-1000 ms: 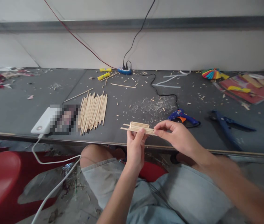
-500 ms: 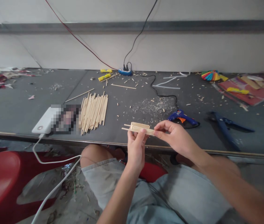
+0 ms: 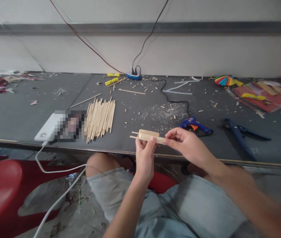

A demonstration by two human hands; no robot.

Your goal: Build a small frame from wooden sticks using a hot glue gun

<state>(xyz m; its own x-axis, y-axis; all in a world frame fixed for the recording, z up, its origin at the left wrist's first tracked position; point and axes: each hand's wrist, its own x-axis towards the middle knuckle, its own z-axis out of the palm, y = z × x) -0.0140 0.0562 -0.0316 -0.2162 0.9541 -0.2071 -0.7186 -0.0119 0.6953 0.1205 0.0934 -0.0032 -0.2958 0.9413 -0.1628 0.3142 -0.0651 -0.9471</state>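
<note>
Over the table's front edge, my left hand (image 3: 145, 155) grips a small assembly of wooden sticks (image 3: 149, 133), thumb on top and fingers beneath. Two thin sticks jut out of its left end. At the right end, my right hand (image 3: 183, 142) pinches the stick tips between thumb and fingers. A blue hot glue gun (image 3: 195, 125) with an orange trigger lies just behind my right hand. To the left, a pile of loose wooden sticks (image 3: 100, 119) rests on the table.
A blue-handled cutter (image 3: 242, 135) lies at the right. Left of the pile are a white power bank (image 3: 48, 127) and a blurred-out item. A blue power strip (image 3: 133, 76), yellow tubes (image 3: 111, 81), and a colourful paper fan (image 3: 226, 80) sit at the back. Stick scraps litter the table (image 3: 63, 86).
Almost nothing has moved. The stick assembly is tilted very slightly in my hands, and the view has shifted a little.
</note>
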